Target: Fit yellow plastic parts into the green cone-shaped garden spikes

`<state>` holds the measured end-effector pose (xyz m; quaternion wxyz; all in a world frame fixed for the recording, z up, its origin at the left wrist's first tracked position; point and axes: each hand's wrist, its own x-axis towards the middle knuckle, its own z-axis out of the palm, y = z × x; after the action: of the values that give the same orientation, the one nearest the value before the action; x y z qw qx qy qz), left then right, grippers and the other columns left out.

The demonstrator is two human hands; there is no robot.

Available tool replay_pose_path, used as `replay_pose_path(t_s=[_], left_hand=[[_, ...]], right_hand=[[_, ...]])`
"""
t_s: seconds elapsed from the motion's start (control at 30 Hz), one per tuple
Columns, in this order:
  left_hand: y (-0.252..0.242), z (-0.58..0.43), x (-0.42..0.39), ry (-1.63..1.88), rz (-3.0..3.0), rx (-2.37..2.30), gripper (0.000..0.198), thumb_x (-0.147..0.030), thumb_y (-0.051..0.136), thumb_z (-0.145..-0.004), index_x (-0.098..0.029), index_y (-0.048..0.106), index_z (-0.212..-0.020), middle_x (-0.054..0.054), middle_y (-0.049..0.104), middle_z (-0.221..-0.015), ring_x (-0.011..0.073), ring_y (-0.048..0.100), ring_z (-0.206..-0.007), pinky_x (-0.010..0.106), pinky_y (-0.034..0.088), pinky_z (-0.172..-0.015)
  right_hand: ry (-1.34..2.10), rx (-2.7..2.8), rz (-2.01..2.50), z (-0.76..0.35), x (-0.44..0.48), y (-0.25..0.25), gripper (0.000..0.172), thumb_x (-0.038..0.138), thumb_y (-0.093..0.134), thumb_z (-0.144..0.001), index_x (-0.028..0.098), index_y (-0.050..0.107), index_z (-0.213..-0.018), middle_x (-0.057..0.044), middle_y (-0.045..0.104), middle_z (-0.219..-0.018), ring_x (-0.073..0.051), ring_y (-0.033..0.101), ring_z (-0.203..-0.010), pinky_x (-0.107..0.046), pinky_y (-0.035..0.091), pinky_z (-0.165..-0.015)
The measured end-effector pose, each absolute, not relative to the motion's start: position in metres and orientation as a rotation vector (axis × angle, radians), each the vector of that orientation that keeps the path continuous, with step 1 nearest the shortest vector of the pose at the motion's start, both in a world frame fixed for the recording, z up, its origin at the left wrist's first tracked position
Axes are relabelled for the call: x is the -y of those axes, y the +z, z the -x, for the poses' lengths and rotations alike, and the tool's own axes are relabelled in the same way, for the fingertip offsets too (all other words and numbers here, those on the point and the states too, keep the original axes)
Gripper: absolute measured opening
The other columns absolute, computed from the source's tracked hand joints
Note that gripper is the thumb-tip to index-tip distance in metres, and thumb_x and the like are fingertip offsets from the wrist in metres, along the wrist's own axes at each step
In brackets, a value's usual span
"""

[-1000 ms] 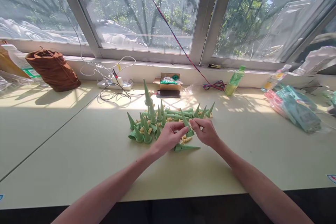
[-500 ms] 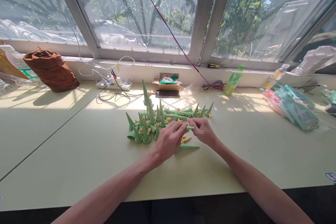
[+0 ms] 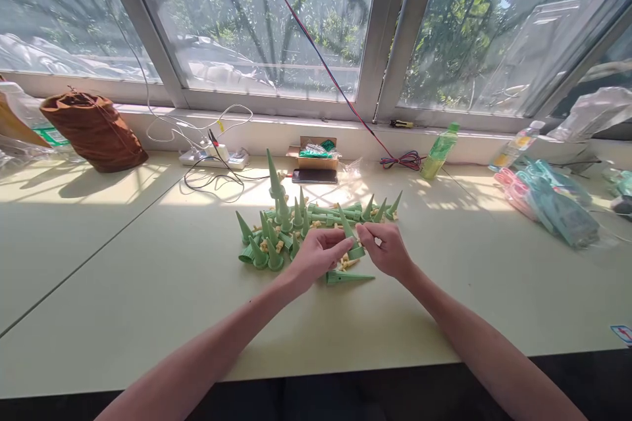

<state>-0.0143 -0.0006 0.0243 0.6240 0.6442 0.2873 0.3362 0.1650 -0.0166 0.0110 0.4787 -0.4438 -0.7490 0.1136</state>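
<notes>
A green plastic cone spike point(image 3: 348, 230) is in the grip of my left hand point(image 3: 318, 253), its tip leaning up and its wide collar low. Close against its right side, my right hand point(image 3: 388, 248) is closed in a pinch; what the fingertips hold, if anything, is hidden. Below the hands another green cone spike point(image 3: 348, 277) lies on its side, pointing right. Small beige plastic pieces point(image 3: 349, 263) lie just behind it. To the left and behind spreads a pile of similar green cones point(image 3: 274, 255), many upright, with beige pieces among them.
Behind the pile lie a dark phone point(image 3: 315, 175) and a small open carton point(image 3: 316, 159). A power strip point(image 3: 213, 156) with cables and a brown bag point(image 3: 93, 131) stand left. At right are a green bottle point(image 3: 439, 152) and plastic-wrapped packs point(image 3: 557, 200). The table's front edge runs below.
The cone spike in my left hand has turned from pointing right to tip-up, its collar now showing. My left hand has rolled over, and the lying cone below is more exposed.
</notes>
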Motion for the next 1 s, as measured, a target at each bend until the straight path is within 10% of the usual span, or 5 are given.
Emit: replay_pose_path(t_s=[0.6,1.0], left_hand=[[0.0161,0.0136,0.0053,1.243,-2.283,-0.626,0.020,-0.025,0.050,-0.094,-0.016,0.064,-0.082,0.004,0.057,-0.075,0.0099,0.040,-0.060,0.022,0.035,-0.054],[0.0225,0.0142,-0.0016,0.781,-1.461,-0.671,0.041,-0.051,0.066,-0.082,-0.014,0.056,-0.067,-0.005,0.033,-0.054,0.0052,0.026,-0.049,0.020,0.020,-0.043]], right_hand=[[0.291,1.800,1.114,-0.1594,0.0157,0.0098,0.045,0.035,0.040,-0.098,0.020,0.025,-0.059,0.005,0.022,-0.053,-0.009,0.021,-0.049,-0.026,0.020,-0.048],[0.080,1.820,1.079,-0.1624,0.0154,0.0059,0.047,0.035,0.039,-0.099,0.021,0.022,-0.057,0.005,0.023,-0.050,-0.009,0.022,-0.046,-0.027,0.022,-0.048]])
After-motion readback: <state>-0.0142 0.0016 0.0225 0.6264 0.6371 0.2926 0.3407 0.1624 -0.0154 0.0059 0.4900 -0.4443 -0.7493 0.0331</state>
